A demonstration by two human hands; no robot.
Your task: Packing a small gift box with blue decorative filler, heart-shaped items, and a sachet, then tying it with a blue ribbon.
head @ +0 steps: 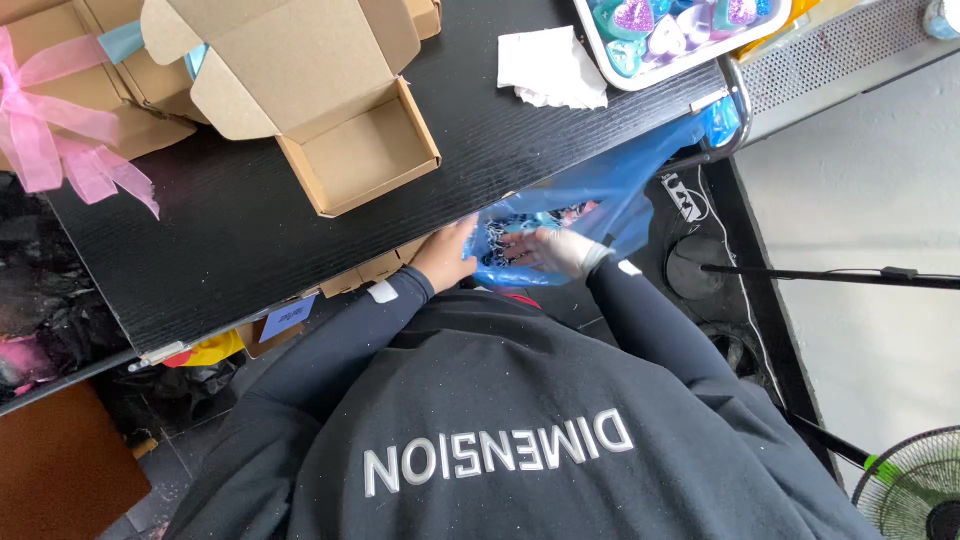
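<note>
Hands: left (447, 255) grips the blue plastic bag's (600, 185) edge, right (545, 250) lies open-fingered, flat on it.

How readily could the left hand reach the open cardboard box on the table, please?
Probably yes: the left hand, holding the blue plastic bag by its edge, is close to the open cardboard box, with only bare black table between them.

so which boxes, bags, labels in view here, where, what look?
Open cardboard box: brown, on black table, lid up.
Blue plastic bag: at table edge, left hand and right hand in it.
Label: small pale blue rectangle, under table.
</note>
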